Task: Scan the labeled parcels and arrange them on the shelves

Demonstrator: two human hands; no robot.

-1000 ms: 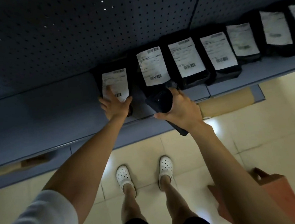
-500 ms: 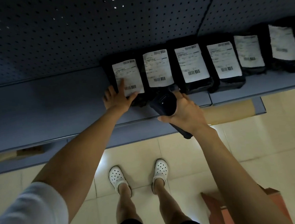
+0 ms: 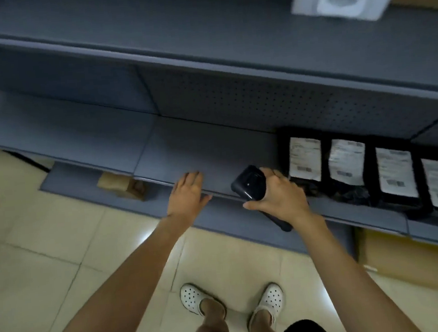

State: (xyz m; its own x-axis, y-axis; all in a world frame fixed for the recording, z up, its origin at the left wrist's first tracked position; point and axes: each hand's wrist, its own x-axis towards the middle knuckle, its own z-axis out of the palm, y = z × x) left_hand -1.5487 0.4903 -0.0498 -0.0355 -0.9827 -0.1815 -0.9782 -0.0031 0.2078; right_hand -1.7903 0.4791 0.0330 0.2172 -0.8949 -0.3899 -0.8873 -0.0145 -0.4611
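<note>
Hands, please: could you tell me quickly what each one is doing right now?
Left hand: open, fingers straight, holding nothing.
Right hand: curled round the black scanner.

left grip (image 3: 188, 193) flat, fingers straight; right grip (image 3: 279, 197) curled, both arms outstretched.

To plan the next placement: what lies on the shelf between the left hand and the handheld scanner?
Only bare shelf lies between the left hand and the handheld scanner, in the head view.

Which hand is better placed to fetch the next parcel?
Left. The left hand is open and holds nothing at the shelf edge, while the right hand grips the scanner.
</note>
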